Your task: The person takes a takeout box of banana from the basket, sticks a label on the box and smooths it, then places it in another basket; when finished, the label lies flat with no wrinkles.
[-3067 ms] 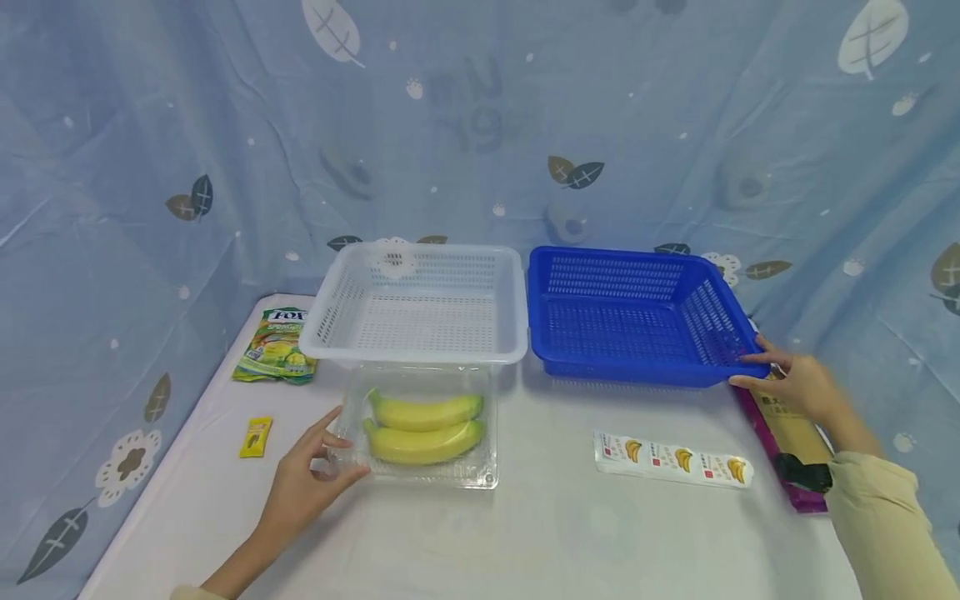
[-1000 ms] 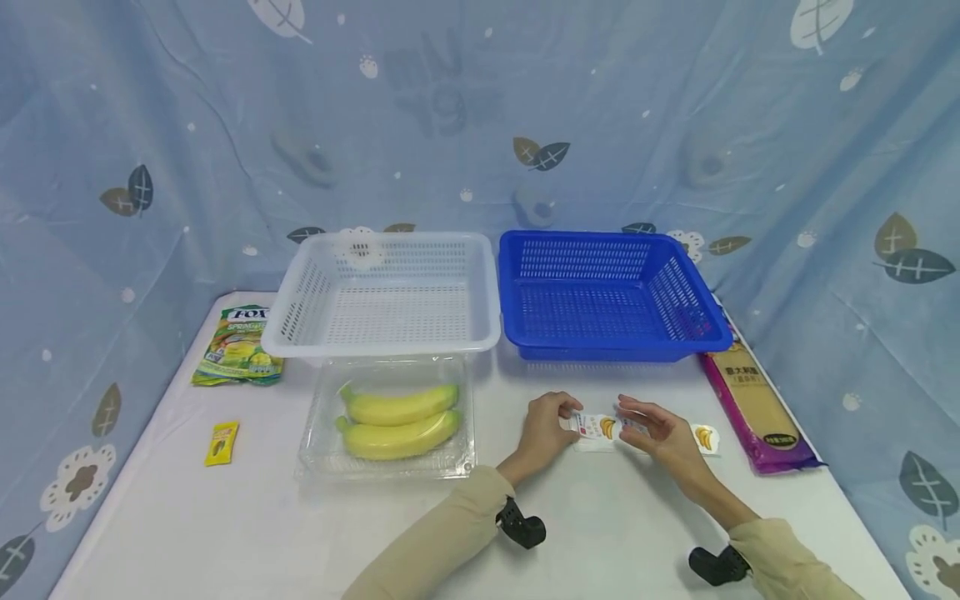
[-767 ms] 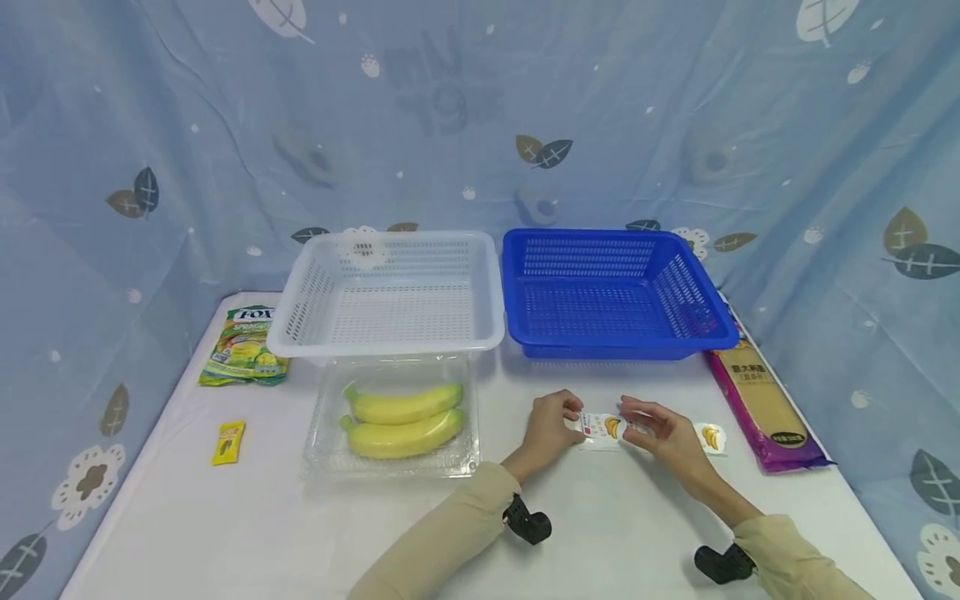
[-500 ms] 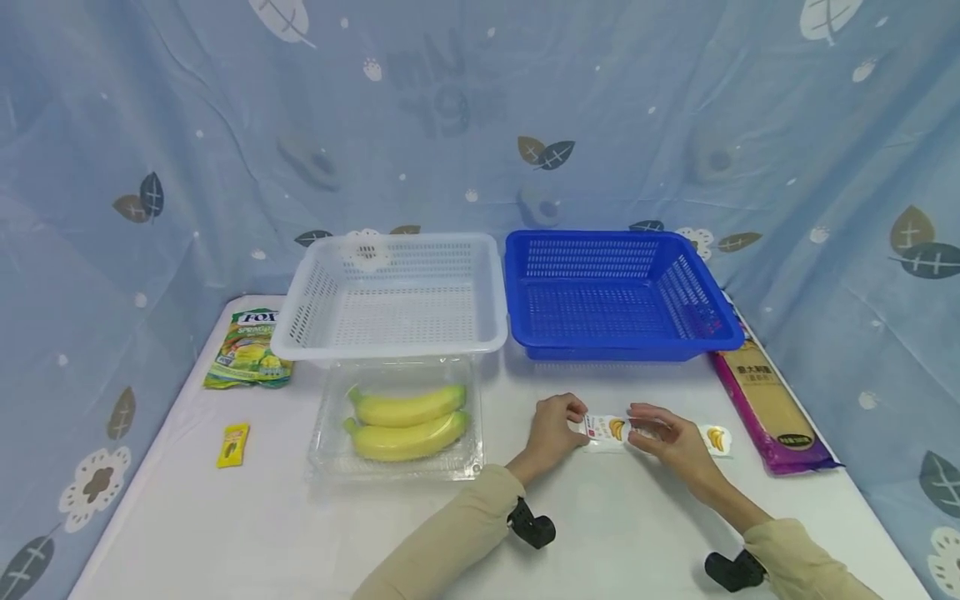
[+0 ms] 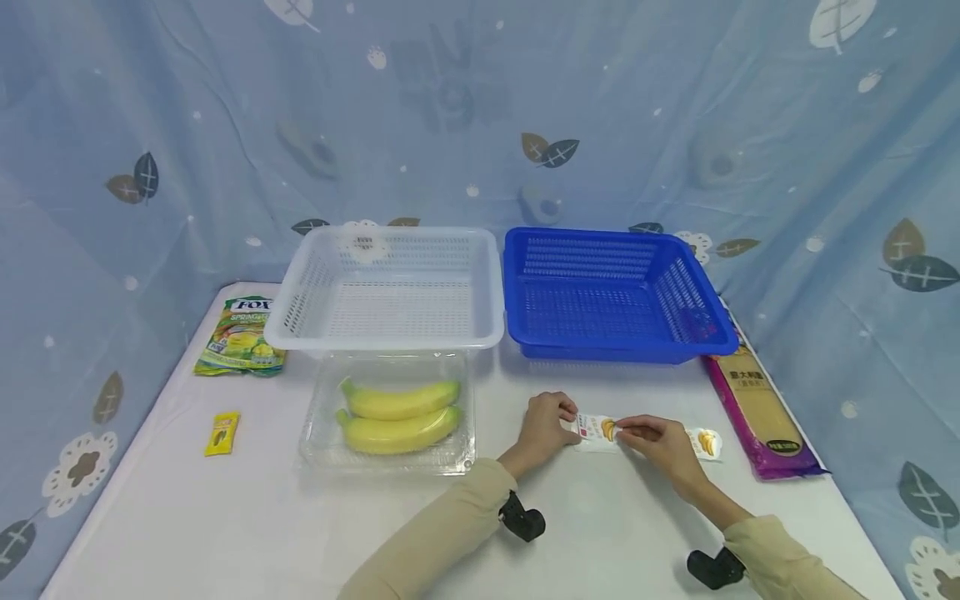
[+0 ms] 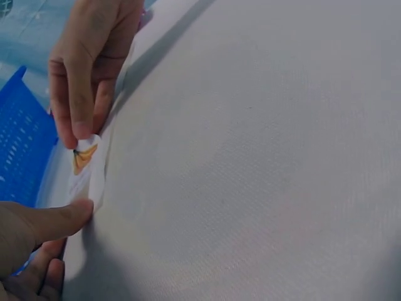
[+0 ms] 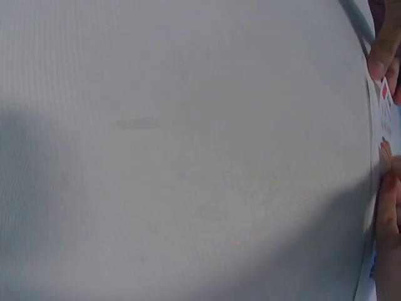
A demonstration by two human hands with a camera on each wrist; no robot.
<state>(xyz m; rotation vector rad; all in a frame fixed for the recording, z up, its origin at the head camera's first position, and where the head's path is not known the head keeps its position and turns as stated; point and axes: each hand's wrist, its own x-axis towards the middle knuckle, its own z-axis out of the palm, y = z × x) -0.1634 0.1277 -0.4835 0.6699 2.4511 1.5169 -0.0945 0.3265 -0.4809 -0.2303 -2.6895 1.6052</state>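
Note:
A white strip of banana labels [image 5: 597,430], printed with yellow bananas, lies on the white table in front of the blue basket. My left hand [image 5: 545,429] holds its left end between thumb and fingers. With thumb and index finger together, my right hand [image 5: 667,450] pinches the strip beside the first banana picture and covers its middle. The strip's right end [image 5: 705,442] shows past that hand. In the left wrist view, the right fingertips meet at the edge of the banana print [image 6: 84,158]. The right wrist view catches both hands only at its right edge.
A clear plastic box [image 5: 315,446] with two bananas [image 5: 401,429] stands left of my hands. Behind are a white basket [image 5: 386,342] and a blue basket [image 5: 615,351]. A noodle pack [image 5: 761,404] lies right; a FOX bag [image 5: 242,337] and small yellow packet [image 5: 222,433] lie left.
My left hand has left the clear box and my right hand the blue basket; both came to the label strip. In the last half second the right thumb and fingers have drawn together.

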